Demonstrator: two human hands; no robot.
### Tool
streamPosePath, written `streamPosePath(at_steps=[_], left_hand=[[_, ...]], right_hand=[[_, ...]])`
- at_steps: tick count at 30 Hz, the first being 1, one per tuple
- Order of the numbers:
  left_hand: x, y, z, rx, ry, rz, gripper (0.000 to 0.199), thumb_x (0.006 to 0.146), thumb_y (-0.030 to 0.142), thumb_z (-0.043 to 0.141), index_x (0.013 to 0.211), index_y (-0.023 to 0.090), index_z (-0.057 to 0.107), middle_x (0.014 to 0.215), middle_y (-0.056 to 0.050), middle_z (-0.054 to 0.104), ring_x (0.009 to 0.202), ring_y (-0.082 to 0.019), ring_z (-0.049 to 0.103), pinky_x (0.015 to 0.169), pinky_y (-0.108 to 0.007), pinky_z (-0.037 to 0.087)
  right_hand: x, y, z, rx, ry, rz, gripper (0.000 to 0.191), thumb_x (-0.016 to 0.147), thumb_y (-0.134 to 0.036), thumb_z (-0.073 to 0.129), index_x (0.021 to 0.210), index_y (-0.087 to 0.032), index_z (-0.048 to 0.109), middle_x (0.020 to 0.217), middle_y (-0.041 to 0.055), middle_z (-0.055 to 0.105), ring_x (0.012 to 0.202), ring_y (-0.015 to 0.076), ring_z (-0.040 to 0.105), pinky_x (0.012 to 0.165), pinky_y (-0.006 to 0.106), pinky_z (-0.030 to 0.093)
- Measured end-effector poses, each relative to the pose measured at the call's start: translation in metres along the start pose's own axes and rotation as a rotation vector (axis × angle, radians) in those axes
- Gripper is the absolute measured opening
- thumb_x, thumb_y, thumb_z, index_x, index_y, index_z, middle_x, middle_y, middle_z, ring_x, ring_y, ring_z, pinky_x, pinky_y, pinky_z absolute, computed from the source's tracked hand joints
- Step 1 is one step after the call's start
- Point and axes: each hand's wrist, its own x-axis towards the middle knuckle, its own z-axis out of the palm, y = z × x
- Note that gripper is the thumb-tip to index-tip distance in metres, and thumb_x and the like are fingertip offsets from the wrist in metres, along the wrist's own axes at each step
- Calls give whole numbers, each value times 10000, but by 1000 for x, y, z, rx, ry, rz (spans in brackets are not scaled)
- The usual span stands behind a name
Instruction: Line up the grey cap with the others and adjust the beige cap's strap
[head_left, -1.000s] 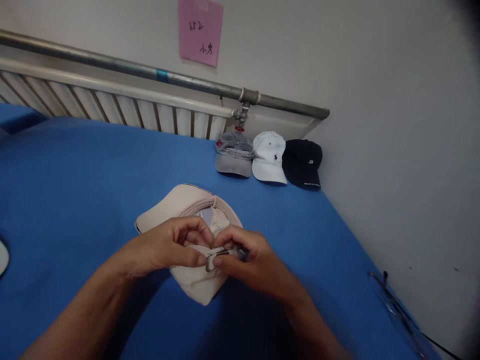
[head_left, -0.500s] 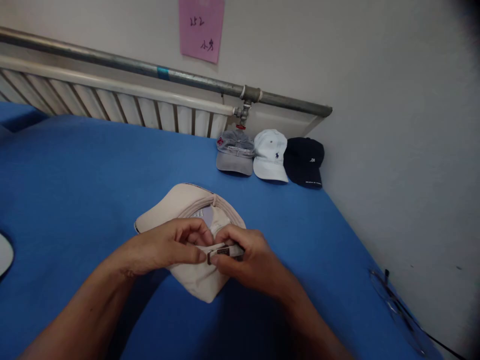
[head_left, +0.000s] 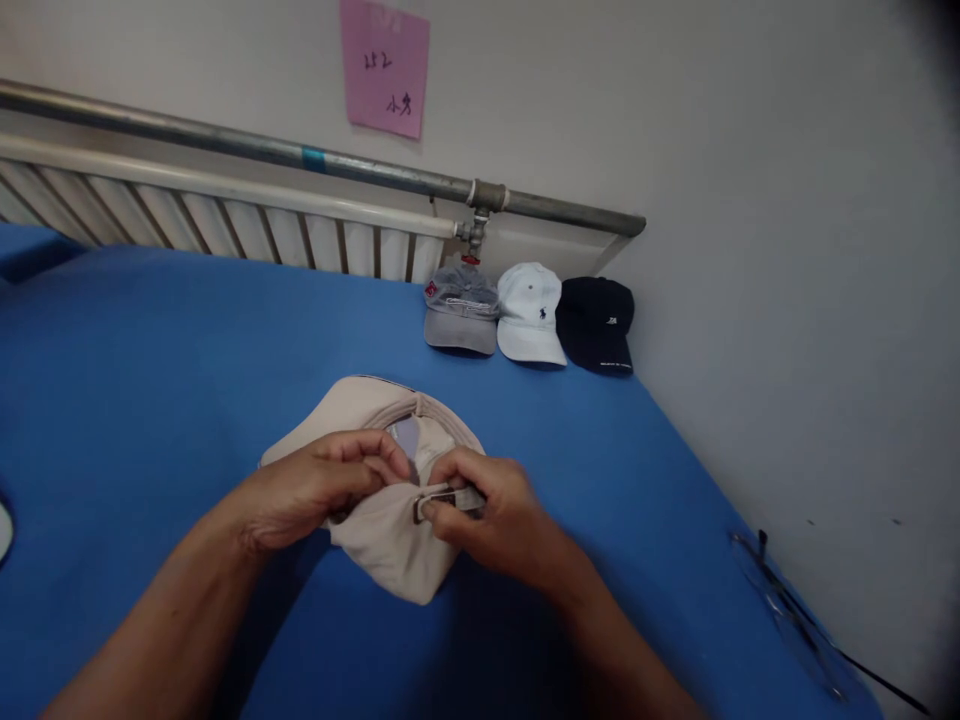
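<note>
- You get soft, even, rather dim room light; no glare.
- Your arms throw a faint dark shadow on the blue desk near you.
- Edges bend like a fisheye; the right corners darken, and the wall pipe curves.

Handwriting on pink paper note unreadable; logos on white cotton cap and black cotton cap too small; white object cut by left edge.

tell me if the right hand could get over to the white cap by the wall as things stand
Probably yes. The right hand is pinching the buckle on the beige cap, but only bare blue table lies between it and the white cap.
</note>
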Motion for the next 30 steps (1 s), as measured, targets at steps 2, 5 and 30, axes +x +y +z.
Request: streamPosePath(at_steps=[2, 5, 30], left_hand=[[1, -1, -2, 7, -83, -4, 176, 732, 187, 652, 904, 169, 622, 655, 41, 496, 482, -51, 317, 443, -192, 196], [2, -1, -2, -11, -93, 3, 167, 710, 168, 680, 871, 161, 637, 673, 38, 529, 477, -38, 349, 434, -172, 212], [10, -4, 8, 294, 84, -4, 277, 784, 416, 645, 846, 150, 599, 636, 41, 484, 508, -75, 341, 461, -200, 233]], right_hand=[[-1, 1, 1, -75, 50, -65, 83, 704, -126, 608, 729, -195, 570, 629, -57, 535, 576, 93, 460, 595, 222, 362], [-1, 3, 3, -218, 85, -124, 66, 706, -134, 582, 712, -193, 554, 630, -41, 552, 583, 106, 473, 605, 244, 350], [6, 9, 1, -132, 57, 35, 56, 796, -195, 607, 752, -200, 572, 623, -62, 538, 579, 100, 465, 575, 228, 329]])
